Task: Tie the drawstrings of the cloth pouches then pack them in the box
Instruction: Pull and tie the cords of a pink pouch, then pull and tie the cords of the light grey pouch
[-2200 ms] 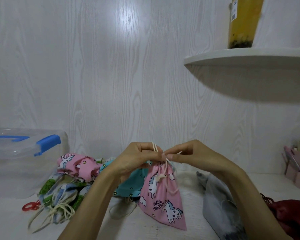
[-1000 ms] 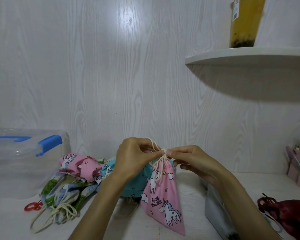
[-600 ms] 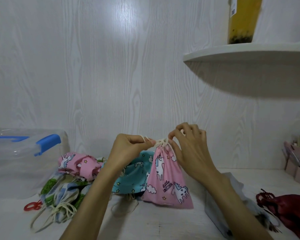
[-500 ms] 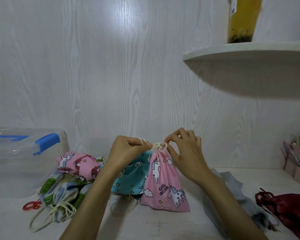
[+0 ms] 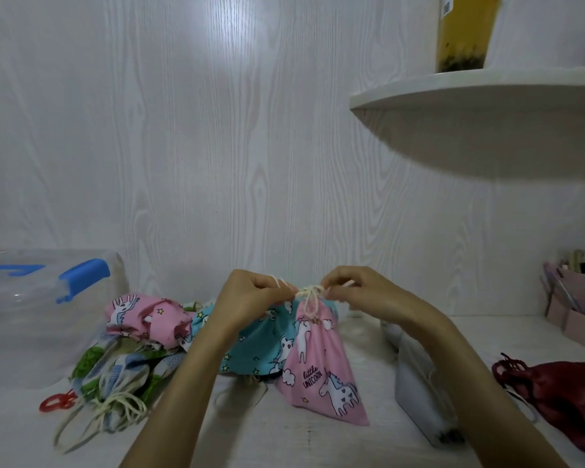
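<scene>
At the far left we see the clear plastic box (image 5: 31, 315) with a blue latch, standing on the white table (image 5: 284, 440) against the wall, with its lid on. Just in front of it lies a small red ring-shaped thing (image 5: 57, 401), and beside that a heap of pouches (image 5: 129, 349): a green and blue printed one with loose cream strings at the front, a pink one on top behind, and a teal one with stars reaching toward the middle. Our left hand (image 5: 247, 302) is raised over this teal cloth; its fingers are curled and pinch one end of the cream drawstring (image 5: 309, 297). The pink unicorn pouch (image 5: 321, 363) hangs from this string between both hands, its neck gathered tight, and its lower corner rests on the table. The string makes a small knot or loop at the neck; we cannot tell if it is fully tight. Our right hand (image 5: 362, 293) is on the other side, the fingers also curled, pinching the other end of the drawstring. Under the right forearm lies a grey pouch (image 5: 419, 400), and at the far right a dark red pouch (image 5: 561, 396). Behind it stands a pink holder (image 5: 578, 309) with pens. Above, a white shelf (image 5: 480, 96) carries a yellow container (image 5: 465, 32).
</scene>
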`<state>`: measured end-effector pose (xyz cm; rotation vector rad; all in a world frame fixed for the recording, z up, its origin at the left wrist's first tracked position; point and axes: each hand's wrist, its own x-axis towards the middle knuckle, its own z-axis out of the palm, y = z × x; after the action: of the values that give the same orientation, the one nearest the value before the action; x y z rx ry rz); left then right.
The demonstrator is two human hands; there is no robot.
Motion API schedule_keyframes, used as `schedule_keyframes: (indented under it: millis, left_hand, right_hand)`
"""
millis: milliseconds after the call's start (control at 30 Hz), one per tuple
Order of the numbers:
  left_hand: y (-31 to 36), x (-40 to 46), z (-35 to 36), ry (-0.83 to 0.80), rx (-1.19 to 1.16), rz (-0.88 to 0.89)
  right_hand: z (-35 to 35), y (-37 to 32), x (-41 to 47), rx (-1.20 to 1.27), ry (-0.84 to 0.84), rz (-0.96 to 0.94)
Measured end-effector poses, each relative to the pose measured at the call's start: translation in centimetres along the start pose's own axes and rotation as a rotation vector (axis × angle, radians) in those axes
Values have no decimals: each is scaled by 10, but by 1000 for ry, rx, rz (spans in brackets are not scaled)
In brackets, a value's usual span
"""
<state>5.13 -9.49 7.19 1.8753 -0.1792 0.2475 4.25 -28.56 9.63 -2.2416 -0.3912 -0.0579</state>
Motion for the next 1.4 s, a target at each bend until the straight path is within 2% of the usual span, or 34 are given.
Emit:
schedule_keyframes:
  millis: [100, 200, 267, 367, 400, 467, 533, 600, 667, 700, 767, 833, 933, 1000, 1067, 1167, 1267, 1333, 1400]
  left_hand:
    - [-19, 6, -10, 148, 405, -21]
    - [-26, 6, -18, 106, 690, -118]
    - [-19, 6, -20, 161, 707, -91]
    - [1, 0, -20, 292, 641, 71]
    - [7, -1, -18, 244, 602, 137]
    - [15, -4, -10, 16, 490, 264]
    - [13, -6, 4, -213, 445, 282]
    - [0, -3, 18, -271, 622, 276]
    - [-15, -1, 27, -211, 876, 291]
    - [-21, -2, 33, -190, 963, 278]
    - [-30, -3, 39, -134, 1011, 235]
    - [-28, -7, 47, -41, 1029, 234]
    - [-9, -17, 63, 138, 990, 356]
    - [5, -30, 78, 157, 875, 489]
    - [15, -48, 101, -4, 769, 546]
    - [16, -67, 138, -409, 700, 469]
    - [6, -67, 172, -684, 675, 574]
    - [2, -66, 185, -734, 764, 579]
    - [0, -63, 188, -638, 928, 559]
  right_hand:
    - [-7, 3, -12, -48, -331, 139]
    - [8, 9, -10, -210, -470, 277]
    - [26, 17, -4, -212, -413, 243]
    - [39, 36, 9, -79, -129, 118]
    - [39, 40, 11, 14, -41, 109]
    - [34, 47, 13, 258, 58, 143]
    - [30, 52, 14, 426, 118, 179]
    - [24, 55, 13, 547, 119, 204]
    - [15, 57, 10, 636, -6, 222]
    - [6, 59, 4, 599, -79, 243]
    - [-15, 62, -8, 365, -183, 287]
    - [-44, 67, -23, 107, -205, 302]
    - [-79, 79, -49, -133, -187, 329]
    - [-91, 90, -64, -252, -183, 380]
    - [-97, 100, -78, -341, -171, 443]
    - [-94, 106, -96, -524, -200, 581]
    - [-83, 116, -105, -566, -281, 619]
    - [-76, 126, -110, -532, -180, 557]
    - [-74, 137, -114, -485, -22, 478]
